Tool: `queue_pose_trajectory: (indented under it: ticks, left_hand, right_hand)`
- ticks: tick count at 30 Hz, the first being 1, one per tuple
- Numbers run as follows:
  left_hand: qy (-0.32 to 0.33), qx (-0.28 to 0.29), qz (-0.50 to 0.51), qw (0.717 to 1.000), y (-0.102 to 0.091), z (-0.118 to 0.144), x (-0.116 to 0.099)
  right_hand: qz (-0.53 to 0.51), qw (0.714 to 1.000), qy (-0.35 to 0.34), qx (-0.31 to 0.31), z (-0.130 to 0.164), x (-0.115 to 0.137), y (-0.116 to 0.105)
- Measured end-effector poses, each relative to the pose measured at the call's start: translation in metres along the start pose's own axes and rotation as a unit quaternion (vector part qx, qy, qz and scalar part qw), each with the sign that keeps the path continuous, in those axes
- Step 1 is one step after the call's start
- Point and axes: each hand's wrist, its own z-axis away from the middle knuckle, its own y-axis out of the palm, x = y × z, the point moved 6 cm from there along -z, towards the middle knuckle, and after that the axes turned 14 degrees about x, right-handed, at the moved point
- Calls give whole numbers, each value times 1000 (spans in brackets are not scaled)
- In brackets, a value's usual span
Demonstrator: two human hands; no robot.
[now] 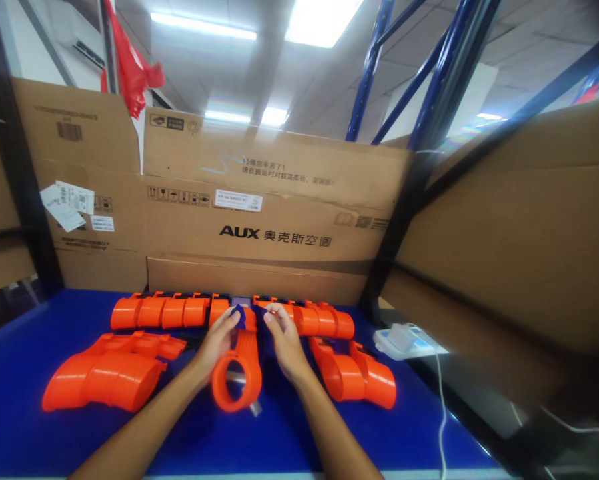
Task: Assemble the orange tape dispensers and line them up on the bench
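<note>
Both hands pinch the far end of one orange plastic housing (pixel 239 373) at table centre: left hand (pixel 218 343) at 10 o'clock, right hand (pixel 283 343) at 2 o'clock, fingertips closed on a dark blue strap piece (pixel 249 317). Judged step: fitting strap; alignment needed. Row of orange housings (pixel 179 311) at 12 o'clock.

Warehouse: stacked cartons (pixel 259 220), blue racking (pixel 374 67)

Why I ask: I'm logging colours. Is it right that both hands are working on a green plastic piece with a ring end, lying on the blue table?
Not quite. The head view shows the plastic piece is orange, not green. Both the left hand and right hand are on it, on the blue table.
</note>
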Motion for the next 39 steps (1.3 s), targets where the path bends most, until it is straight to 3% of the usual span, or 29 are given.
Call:
queue_pose_trajectory:
  ticks: [4,9,13,19,39]
  left_hand:
    - [9,-39,-25,999,-5,2,-3]
    - [55,-102,-94,989,-20,4,-13]
    - [46,-89,-147,984,-18,4,-15]
    - [48,-59,-169,983,-10,5,-15]
    - [72,-43,-178,981,-5,5,-22]
  right_hand:
    - [15,998,-4,-68,-1,-2,-10]
    - [52,999,-14,8,-4,0,-8]
    - [119,990,-48,58,-3,9,-8]
    - [190,977,-76,63,-1,16,-9]
    - [188,978,-44,84,-1,10,-4]
